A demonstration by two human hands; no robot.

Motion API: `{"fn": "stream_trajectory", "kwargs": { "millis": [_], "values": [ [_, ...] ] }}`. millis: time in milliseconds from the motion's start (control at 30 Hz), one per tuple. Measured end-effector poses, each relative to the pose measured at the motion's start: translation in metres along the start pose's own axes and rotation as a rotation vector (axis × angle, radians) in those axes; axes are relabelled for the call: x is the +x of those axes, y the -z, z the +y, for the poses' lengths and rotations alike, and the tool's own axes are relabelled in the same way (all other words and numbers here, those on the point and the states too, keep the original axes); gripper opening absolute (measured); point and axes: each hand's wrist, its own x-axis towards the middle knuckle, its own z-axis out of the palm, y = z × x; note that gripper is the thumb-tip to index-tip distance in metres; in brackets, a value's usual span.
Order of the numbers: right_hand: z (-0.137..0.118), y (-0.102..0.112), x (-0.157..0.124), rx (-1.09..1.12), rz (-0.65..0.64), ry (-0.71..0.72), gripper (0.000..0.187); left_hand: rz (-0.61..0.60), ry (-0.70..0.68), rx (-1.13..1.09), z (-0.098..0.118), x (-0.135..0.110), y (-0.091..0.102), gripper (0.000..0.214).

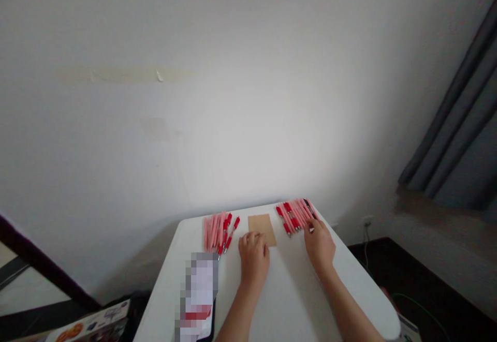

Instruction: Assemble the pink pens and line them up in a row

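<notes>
A brown cardboard piece lies on the white table. My left hand rests palm down at its lower left corner, fingers loosely bent and holding nothing that I can see. On the right, pink and red pens lie side by side in a slanted row, with a dark pen at the far end. My right hand is at the lower right end of this row, thumb and fingers pinched together. What lies between them is too small to make out. A second bunch of pink and red pens lies left of the cardboard.
A phone with a blurred-out screen lies at the table's front left. The back edge of the table meets a pale wall. A printed box stands low on the left. Grey curtains hang at the right.
</notes>
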Motion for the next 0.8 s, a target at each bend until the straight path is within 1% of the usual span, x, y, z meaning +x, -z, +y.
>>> {"fn": "stream_trajectory", "kwargs": {
  "millis": [67, 133, 233, 367, 467, 633, 800],
  "values": [
    [-0.006, -0.001, -0.003, 0.009, -0.042, 0.052, 0.027, 0.013, 0.002, 0.051, -0.002, -0.002, 0.009, 0.027],
    [-0.014, -0.002, -0.006, 0.015, -0.061, 0.138, 0.025, 0.042, 0.026, 0.121, -0.003, -0.003, 0.018, 0.025],
    [-0.029, -0.003, -0.013, 0.050, -0.153, 0.281, 0.024, 0.098, 0.069, 0.239, -0.006, -0.004, 0.029, 0.021],
    [-0.046, -0.009, -0.023, 0.142, -0.241, 0.449, 0.024, 0.142, 0.141, 0.343, -0.011, -0.005, 0.036, 0.024],
    [-0.049, -0.018, -0.031, 0.179, -0.278, 0.541, 0.023, 0.159, 0.187, 0.401, -0.014, -0.007, 0.037, 0.026],
    [-0.041, -0.030, -0.040, 0.213, -0.294, 0.602, 0.025, 0.186, 0.238, 0.504, -0.017, -0.008, 0.037, 0.028],
    [-0.034, -0.028, -0.042, 0.265, -0.315, 0.604, 0.025, 0.191, 0.299, 0.553, -0.020, -0.008, 0.036, 0.029]
  ]
}}
